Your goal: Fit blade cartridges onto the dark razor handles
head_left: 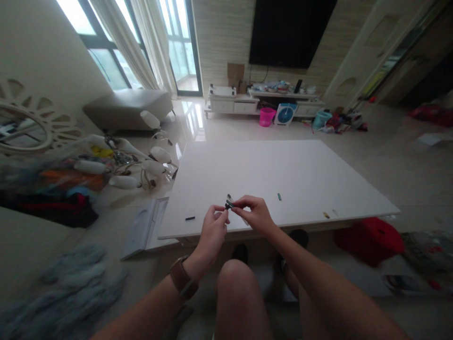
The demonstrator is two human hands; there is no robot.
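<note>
Left hand (214, 222): above the near edge of the white desk (262, 165), its grip pinching a small black piece (227, 206) between thumb and fingers; a brown wristband (180, 275) circles the wrist.
Right hand (255, 213): its grip pinching a slim green piece (230, 204) at the fingertips, right at the black piece; whether the two are joined is too small to tell.
Just beyond the fingers: a small greyish item (229, 196), its exact nature unclear.
Desk, left: a short black bar (190, 218) lying flat near the edge.
Desk, right: a second green piece (279, 196) lying apart from the hands; farther right, a small brown item (326, 215) near the edge.
Floor beyond: a pink bin (266, 117) beside a blue-and-white fan (285, 114).
</note>
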